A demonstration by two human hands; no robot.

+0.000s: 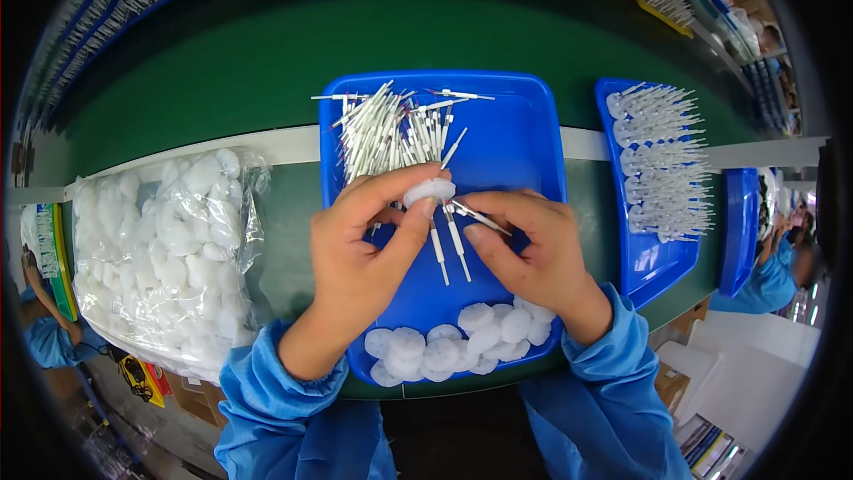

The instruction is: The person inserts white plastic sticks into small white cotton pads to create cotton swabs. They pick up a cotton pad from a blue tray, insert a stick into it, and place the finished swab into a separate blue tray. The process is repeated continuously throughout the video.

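My left hand [364,244] pinches a small white round disc [430,190] between thumb and fingers, over a blue tray [524,138]. My right hand [529,244] holds a thin white rod [478,216] with a metal tip, its end close to the disc. Two more rods [449,249] hang down between my hands. A pile of the same rods [391,129] lies at the tray's far left. Several white discs [462,342] lie along the tray's near edge.
A clear plastic bag of white discs [169,244] lies to the left. On the right a second blue tray [653,164] holds rows of assembled rod-and-disc pieces. A green conveyor belt [267,62] runs behind. Other people in blue sleeves [769,280] work at both sides.
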